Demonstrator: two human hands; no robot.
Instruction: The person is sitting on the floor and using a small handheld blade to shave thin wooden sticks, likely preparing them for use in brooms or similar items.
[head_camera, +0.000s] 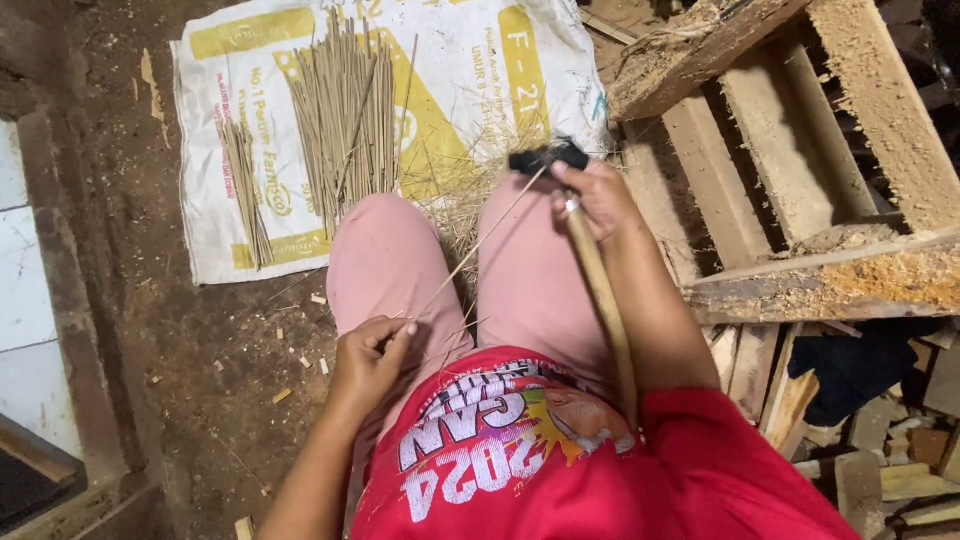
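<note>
The left hand (372, 358) is pinching 1 thin stick (470, 250) while the right hand (590, 195), fingers closed, is gripping the long-handled knife (600, 290); keeping the stick taut beyond the fingertips should help

Knife blade (545, 158): your right hand (592, 200) hides most of it.
Wooden frame (800, 150): cut off at the top and right edges.
Sack (480, 60): top cropped.

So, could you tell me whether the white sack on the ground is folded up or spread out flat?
Spread flat: the white sack lies open on the dirt floor, with bundles of thin sticks on it.
</note>
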